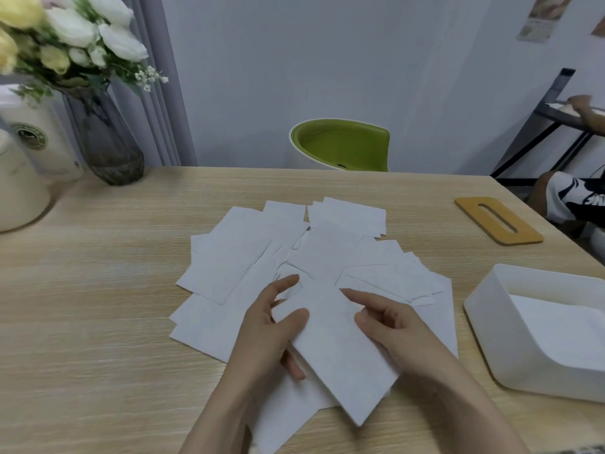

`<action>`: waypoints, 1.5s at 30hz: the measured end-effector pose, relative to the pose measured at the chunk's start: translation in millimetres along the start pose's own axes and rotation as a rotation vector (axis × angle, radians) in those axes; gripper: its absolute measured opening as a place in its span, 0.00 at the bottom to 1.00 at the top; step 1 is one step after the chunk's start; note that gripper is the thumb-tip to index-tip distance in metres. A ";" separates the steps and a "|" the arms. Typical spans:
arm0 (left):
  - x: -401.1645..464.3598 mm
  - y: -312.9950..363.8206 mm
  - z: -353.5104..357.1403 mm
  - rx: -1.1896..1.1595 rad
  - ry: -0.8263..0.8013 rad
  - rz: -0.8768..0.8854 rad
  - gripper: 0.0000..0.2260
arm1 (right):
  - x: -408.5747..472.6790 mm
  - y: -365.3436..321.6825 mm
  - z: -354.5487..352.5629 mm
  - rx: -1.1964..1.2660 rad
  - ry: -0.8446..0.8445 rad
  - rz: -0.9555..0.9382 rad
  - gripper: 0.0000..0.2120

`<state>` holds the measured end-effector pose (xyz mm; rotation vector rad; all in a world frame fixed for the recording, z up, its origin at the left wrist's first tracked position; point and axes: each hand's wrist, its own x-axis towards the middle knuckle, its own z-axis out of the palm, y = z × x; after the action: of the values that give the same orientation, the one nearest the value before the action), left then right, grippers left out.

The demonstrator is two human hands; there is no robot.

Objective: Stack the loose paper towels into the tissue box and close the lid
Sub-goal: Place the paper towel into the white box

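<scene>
Folded white paper towel (337, 348), table centre atop scattered sheets: left hand (262, 332) and right hand (393, 329) pinch opposite long edges; likely light, limp; open white plastic tissue box (491, 326) at three o'clock

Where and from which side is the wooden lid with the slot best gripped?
Probably by its long edges, from above. The wooden lid lies flat on the table, apart from the tissue box; it is thin and narrow, so thumb and fingers can span it across the slot.
</scene>
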<state>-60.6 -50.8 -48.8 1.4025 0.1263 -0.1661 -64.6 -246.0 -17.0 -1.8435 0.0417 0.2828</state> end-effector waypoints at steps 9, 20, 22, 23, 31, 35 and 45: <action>-4.9 0.6 14.6 -0.130 0.322 0.099 0.14 | -20.8 11.8 7.6 0.252 0.227 -0.110 0.15; -6.8 10.3 40.5 0.031 0.208 0.194 0.14 | -27.3 -8.7 -15.6 0.087 0.384 -0.200 0.14; -5.7 13.4 42.9 0.076 0.178 0.202 0.13 | -27.8 -11.6 -25.2 0.056 0.411 -0.196 0.13; -5.6 15.7 45.2 0.089 0.162 0.207 0.13 | -29.4 -13.2 -30.5 0.039 0.434 -0.198 0.13; -5.3 37.5 99.2 0.160 -0.043 0.261 0.12 | -56.9 -25.7 -88.9 -0.065 0.641 -0.234 0.11; -5.6 33.8 143.0 0.207 -0.139 0.247 0.12 | -72.8 -15.7 -131.1 -0.113 0.731 -0.198 0.11; -14.7 16.5 233.6 0.474 -0.261 0.421 0.12 | -105.2 20.5 -213.3 -0.218 0.843 -0.108 0.10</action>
<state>-74.3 -278.0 8.2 1.8291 -0.4495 -0.0258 -133.5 -466.9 41.9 -2.0533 0.5056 -0.5996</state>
